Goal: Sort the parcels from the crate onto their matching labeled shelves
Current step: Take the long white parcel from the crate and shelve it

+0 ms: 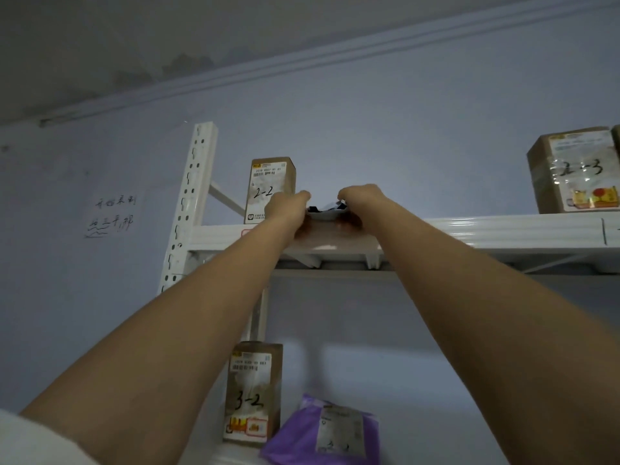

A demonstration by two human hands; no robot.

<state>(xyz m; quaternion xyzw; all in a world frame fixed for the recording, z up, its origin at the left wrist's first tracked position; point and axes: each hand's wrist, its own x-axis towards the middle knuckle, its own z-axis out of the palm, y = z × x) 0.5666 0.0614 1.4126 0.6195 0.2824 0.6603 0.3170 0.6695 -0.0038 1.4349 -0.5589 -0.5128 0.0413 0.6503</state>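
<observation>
Both hands, left hand (288, 209) and right hand (359, 203), pinch a flat parcel (323, 212) on the top shelf (469, 229), just right of the box marked 2-2 (270, 189).

Both arms bare, extended up and forward, converging toward the far centre. Left hand (289, 209) and right hand (359, 200) sit close together at the same height, wrists bent, fingers curled over and away from the camera, so fingertips are hidden. A bit of white sleeve (30, 441) shows at the near left, by the left upper arm.
</observation>
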